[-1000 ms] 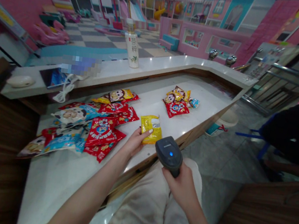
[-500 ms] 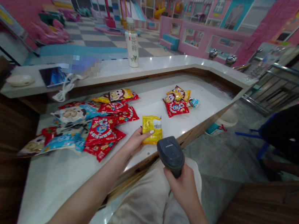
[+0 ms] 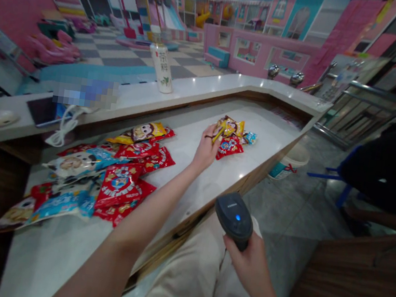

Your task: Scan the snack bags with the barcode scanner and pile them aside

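1. Left hand point(image 3: 205, 149): grip closed on a yellow snack packet point(image 3: 227, 126), pinched in the fingers, right at the top of the smaller pile of snack packets point(image 3: 233, 146) on the white tabletop point(image 3: 225, 181).
2. Right hand point(image 3: 246, 267): grip closed around a dark handheld barcode scanner point(image 3: 234, 220), blue light lit, held over the lap and off the tabletop.
3. Larger pile of red and blue snack packets point(image 3: 120, 187) lies left of the left forearm, well apart from the smaller pile.
4. Beyond: plastic bottle point(image 3: 161, 68) upright on a raised ledge point(image 3: 228, 88); white bucket point(image 3: 291, 161) on the floor; seated person point(image 3: 382, 163) at right.
5. Risk: slick film could slip from a loose pinch — a knock could also slide the smaller pile toward the tabletop edge. A slack right grip could drop the scanner.
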`<state>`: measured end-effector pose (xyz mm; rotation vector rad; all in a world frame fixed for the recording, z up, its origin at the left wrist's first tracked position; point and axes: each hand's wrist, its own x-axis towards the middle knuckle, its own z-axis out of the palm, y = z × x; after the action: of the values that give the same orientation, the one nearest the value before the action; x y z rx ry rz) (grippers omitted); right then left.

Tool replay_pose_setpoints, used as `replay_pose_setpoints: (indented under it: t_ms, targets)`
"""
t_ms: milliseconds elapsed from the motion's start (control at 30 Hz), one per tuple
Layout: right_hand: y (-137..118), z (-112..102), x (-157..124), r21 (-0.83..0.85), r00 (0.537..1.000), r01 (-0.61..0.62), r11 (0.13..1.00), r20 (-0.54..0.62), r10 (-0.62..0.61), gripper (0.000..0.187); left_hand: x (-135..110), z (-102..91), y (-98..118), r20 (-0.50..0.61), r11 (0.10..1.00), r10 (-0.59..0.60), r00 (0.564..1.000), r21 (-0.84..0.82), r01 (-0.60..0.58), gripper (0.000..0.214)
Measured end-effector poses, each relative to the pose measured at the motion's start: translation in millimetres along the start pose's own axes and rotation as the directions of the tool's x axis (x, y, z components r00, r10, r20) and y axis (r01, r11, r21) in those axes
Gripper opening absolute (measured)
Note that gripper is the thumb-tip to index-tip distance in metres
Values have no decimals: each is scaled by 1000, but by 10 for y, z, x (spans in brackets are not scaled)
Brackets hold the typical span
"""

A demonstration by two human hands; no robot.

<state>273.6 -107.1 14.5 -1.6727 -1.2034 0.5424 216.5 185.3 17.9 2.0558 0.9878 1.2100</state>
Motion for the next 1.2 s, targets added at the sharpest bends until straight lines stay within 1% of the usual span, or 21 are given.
replay_pose_setpoints:
  t_ms: [33,100,133,200,267,367,433,500,567,633,700,733,800,833,900,933,967,1033,1100,1167,1200]
  targets:
    - [8,-10,10,-6,1000,-2,1000,-3,2,13,85,126,-17,64,991,3,998,132,-12,71]
    - [35,-34,26,-14,1000,-16,1000,-11,16,15,186,358,-75,200,943,-65,978,332,-6,86]
    - [54,-47,32,-17,1000,-26,1000,-17,26,16,210,452,-109,246,918,-100,964,397,-7,89]
    - [94,-66,38,-22,999,-45,999,-26,44,18,230,574,-169,294,887,-132,947,461,-19,86]
    - [128,-72,43,-24,998,-61,998,-22,61,19,234,600,-201,302,880,-134,944,475,-27,82]
    - [145,-58,52,-18,998,-62,998,-8,61,19,224,461,-220,307,902,-86,948,428,-57,86]
    - [137,-37,57,-11,999,-40,999,-3,40,18,210,250,-256,288,911,-27,957,402,-95,87]
    - [122,-11,60,-6,1000,-16,1000,3,16,17,203,-60,-345,246,890,-9,969,443,-104,85]
    - [105,18,59,-5,1000,0,1000,15,0,17,222,-457,-489,178,823,-66,982,566,-47,82]
    - [88,48,57,-2,1000,15,1000,25,-14,17,276,-900,-674,75,689,-201,977,719,86,81]
    - [67,73,55,9,999,26,1000,34,-27,17,361,-1328,-870,-23,542,-342,939,812,217,86]
    - [54,83,55,16,999,32,999,38,-32,17,409,-1516,-961,-61,474,-404,913,839,266,90]
    - [28,96,53,27,998,37,999,42,-38,16,503,-1816,-1115,-40,399,-520,853,872,284,95]
    - [15,98,51,28,998,37,999,44,-38,15,543,-1924,-1172,-9,393,-563,827,877,277,96]
    - [-7,95,46,26,998,33,999,45,-34,14,602,-2065,-1237,66,422,-604,794,872,248,91]
    - [-15,91,41,24,998,30,999,46,-31,15,618,-2106,-1243,93,446,-600,795,864,235,86]
    - [-21,87,35,23,999,27,999,46,-28,15,626,-2133,-1230,106,470,-582,806,853,227,81]
    - [-29,77,19,21,999,26,999,44,-26,15,616,-2155,-1149,91,521,-524,847,821,234,70]
    - [-34,70,-1,20,999,23,1000,44,-24,15,565,-2135,-1003,42,607,-427,903,754,252,66]
    - [-40,67,-21,23,999,21,1000,44,-22,15,450,-2055,-809,-21,764,-316,948,586,268,66]
    - [-43,67,-31,26,999,22,999,44,-23,15,362,-1987,-704,-45,860,-282,958,431,273,68]
